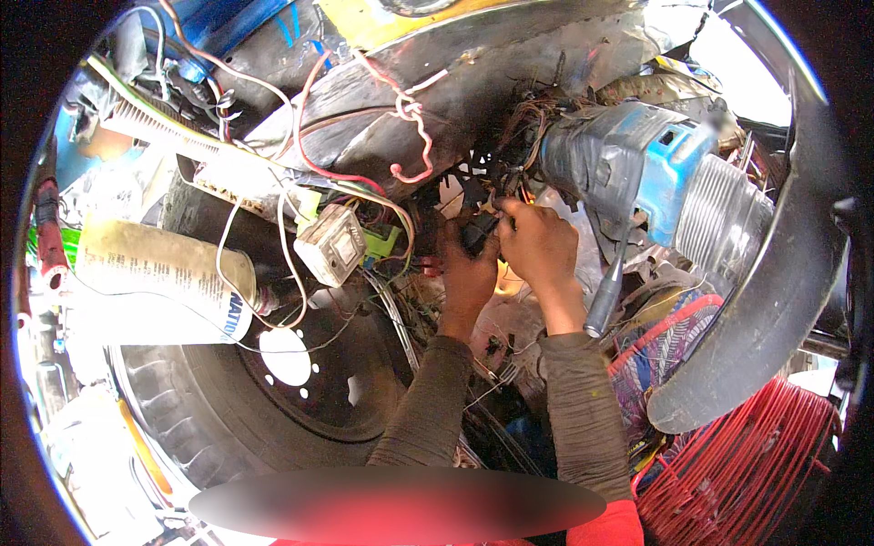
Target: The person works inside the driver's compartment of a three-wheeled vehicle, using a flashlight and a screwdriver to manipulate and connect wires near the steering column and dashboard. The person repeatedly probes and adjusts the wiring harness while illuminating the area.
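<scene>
Close together near the middle, my two hands work beside a small dark black part [478, 234], whose exact kind I cannot make out. My left hand [467, 284] is closed around it, fingers wrapped on its left side. From the right, my right hand [541, 247] is closed in a pinch at the part's upper right edge; whatever lies between those fingertips is hidden. Thin loose wires [533, 136] hang just above. To the left is a dirty white switch box [330, 246] with wires running from it.
A tyre on its rim [191, 409] lies lower left, below a cream cylindrical can [164, 278]. At right are a blue and grey taped power tool [628, 164], a screwdriver [608, 293], a curved black panel [746, 337] and a bundle of red wire [737, 473].
</scene>
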A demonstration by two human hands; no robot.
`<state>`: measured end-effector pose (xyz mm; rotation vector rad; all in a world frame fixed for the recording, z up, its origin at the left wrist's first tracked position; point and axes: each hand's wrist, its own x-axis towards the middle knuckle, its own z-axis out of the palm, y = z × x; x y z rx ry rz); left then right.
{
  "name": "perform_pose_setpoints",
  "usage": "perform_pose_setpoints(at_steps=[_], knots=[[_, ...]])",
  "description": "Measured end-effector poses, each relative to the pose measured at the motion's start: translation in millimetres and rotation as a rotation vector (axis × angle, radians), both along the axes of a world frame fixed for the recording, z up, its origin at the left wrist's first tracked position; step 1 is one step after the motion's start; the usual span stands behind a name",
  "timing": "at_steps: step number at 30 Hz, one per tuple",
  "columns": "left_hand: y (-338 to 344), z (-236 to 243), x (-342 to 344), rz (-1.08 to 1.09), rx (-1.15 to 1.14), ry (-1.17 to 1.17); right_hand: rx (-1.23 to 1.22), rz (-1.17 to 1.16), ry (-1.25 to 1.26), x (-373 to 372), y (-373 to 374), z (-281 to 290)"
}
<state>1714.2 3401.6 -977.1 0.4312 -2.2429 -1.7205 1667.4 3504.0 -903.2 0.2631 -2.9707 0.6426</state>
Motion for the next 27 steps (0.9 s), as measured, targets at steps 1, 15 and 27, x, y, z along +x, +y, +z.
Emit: perform_pose_setpoints(at_steps=[1, 15, 27], knots=[[1, 0, 0, 0.015, 0.013, 0.033, 0.001, -0.016, -0.025, -2, 0, 0], [3, -32, 12, 0.046, -0.024, -0.005, -0.007, 0.077, -0.112, -13, 5, 12], [-19, -46, 6, -0.042, -0.532, 0.271, -0.031, 0.104, -0.147, -14, -1, 15]])
